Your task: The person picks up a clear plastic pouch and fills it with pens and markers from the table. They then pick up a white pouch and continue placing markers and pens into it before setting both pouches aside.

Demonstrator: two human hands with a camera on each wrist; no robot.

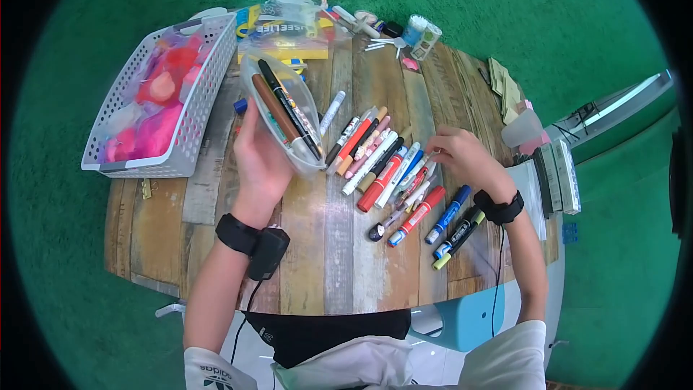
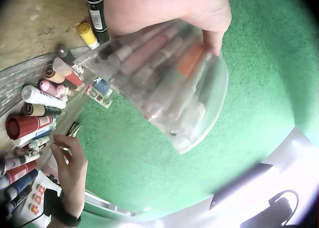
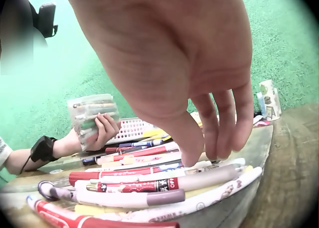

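Note:
My left hand (image 1: 263, 155) grips a translucent pouch (image 1: 307, 108) from below, with brown and black pens (image 1: 289, 108) in it. In the left wrist view, the pouch (image 2: 164, 83) hangs beneath the hand (image 2: 169, 11), its pens blurred through the plastic. My right hand (image 1: 465, 159) is over the right side of a spread of markers, among them a red marker (image 1: 380, 184). Seen from the right wrist, this hand's (image 3: 199, 160) bent fingers point down at a pale pen (image 3: 214, 174), with a gap between thumb and fingers; contact with the pen is unclear.
At the left stands a white perforated basket (image 1: 155, 166) of pink and red items. A yellow package (image 1: 292, 47) and a cotton-swab tub (image 1: 415, 29) are at the back. Boxes (image 1: 564, 173) and a pale cup (image 1: 521, 128) stand on the right.

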